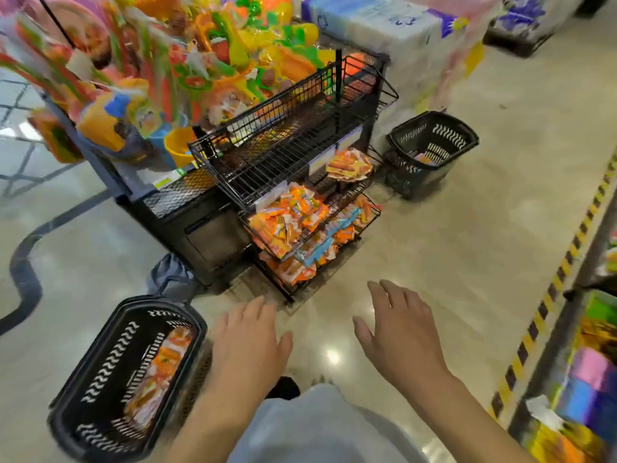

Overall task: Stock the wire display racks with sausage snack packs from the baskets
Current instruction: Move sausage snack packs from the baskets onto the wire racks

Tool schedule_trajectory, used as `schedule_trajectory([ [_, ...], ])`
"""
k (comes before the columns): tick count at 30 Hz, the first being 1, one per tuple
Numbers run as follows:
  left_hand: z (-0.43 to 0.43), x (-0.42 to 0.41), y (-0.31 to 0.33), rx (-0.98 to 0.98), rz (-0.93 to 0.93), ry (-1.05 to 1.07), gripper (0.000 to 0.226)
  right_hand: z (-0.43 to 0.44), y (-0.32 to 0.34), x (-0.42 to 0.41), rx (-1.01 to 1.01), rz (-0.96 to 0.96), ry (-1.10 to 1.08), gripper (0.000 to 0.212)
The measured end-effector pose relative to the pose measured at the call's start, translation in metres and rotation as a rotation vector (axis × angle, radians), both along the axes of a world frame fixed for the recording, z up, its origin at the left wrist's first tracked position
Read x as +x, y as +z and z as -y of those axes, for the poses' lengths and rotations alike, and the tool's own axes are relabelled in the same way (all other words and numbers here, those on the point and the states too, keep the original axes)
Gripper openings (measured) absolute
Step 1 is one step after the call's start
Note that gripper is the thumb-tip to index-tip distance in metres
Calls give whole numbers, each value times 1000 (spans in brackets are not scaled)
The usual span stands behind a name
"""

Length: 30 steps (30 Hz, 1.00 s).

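A black wire display rack [267, 155] stands ahead with a bare top tier. Its lower tiers hold orange and blue sausage snack packs [293, 218], and a small pile of packs [349, 165] lies at the right end. A black basket [96, 372] on the floor at lower left holds several orange packs [160, 365]. A second black basket [430, 148] stands right of the rack with a little stock inside. My left hand [248, 342] hovers beside the near basket, fingers apart and holding nothing. My right hand [397, 332] is also spread and holds nothing, over the floor.
Colourful plastic toys [187, 68] fill the shelf behind the rack. Wrapped tissue bundles [384, 25] are stacked at the back. A shelf edge with yellow-black tape [547, 295] runs along the right, with coloured goods below it. The floor is glossy tile.
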State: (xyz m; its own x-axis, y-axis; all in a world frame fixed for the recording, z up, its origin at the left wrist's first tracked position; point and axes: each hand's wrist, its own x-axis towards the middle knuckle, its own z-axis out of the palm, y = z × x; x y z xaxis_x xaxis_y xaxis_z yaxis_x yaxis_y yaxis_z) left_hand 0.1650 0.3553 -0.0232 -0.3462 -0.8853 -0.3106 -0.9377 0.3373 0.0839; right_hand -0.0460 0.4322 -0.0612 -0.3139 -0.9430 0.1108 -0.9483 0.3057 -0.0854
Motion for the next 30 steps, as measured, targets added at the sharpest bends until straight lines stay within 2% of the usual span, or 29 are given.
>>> schedule_trajectory([
  [9, 45, -101, -10, 26, -7, 69, 63, 31, -18, -108, 69, 48, 37, 57],
  [13, 92, -131, -32, 62, 12, 134, 65, 69, -32, -138, 136, 66, 75, 67],
  [19, 149, -170, -68, 130, 47, 229, 67, 146, -57, -180, 181, 85, 168, 61],
  [24, 192, -186, -115, 126, 18, 369, 68, 238, -92, -197, 236, 159, 265, 58],
  [27, 222, -188, -158, 47, -35, 519, 78, 291, -136, -199, 154, 190, 360, 59],
  [30, 252, -181, -208, -81, -101, 662, 91, 345, -181, -192, 195, 251, 440, 71],
])
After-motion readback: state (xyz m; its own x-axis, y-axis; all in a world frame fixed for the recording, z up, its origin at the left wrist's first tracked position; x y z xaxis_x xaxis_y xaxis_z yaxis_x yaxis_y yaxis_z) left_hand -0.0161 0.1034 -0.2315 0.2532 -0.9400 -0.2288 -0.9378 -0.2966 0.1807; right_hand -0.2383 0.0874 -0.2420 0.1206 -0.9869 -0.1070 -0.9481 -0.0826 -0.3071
